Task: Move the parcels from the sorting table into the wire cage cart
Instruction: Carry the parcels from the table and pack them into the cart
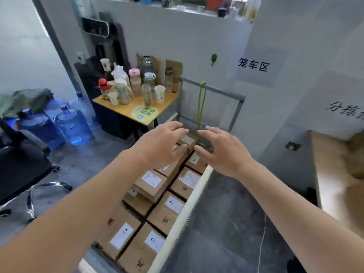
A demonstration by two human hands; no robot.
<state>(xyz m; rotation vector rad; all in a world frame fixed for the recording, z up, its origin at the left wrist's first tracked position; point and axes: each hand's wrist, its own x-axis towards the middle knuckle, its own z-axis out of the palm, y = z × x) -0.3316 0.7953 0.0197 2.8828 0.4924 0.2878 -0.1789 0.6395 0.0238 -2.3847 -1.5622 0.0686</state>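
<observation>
- Head view: brown cardboard parcels with white printed labels (153, 194) lie packed in rows inside the wire cage cart (197, 194), whose pale side rail runs diagonally along their right edge and whose grey metal end frame (210, 91) stands at the far end.
- One parcel sits on top of the lower layer, slightly askew; the others lie flat, labels up, some with dark stamped marks on the cardboard.
- The left hand (159, 144) hovers over the far parcels, fingers spread and relaxed, gripping nothing.
- The right hand (222, 150) hovers beside it, fingers likewise spread and empty; the two hands are near each other but apart.
- A yellow-green strap (201, 103) hangs from the end frame.
- Just left of the cart stands a small wooden table (136, 107) crowded with cups, jars and bottles.
- Blue water jugs (65, 127) sit on the floor further left, near a black office chair (17, 168).
- A wooden sorting table (331, 184) shows at the right edge, well apart from the cart.
- The hands cover the farthest parcels.
</observation>
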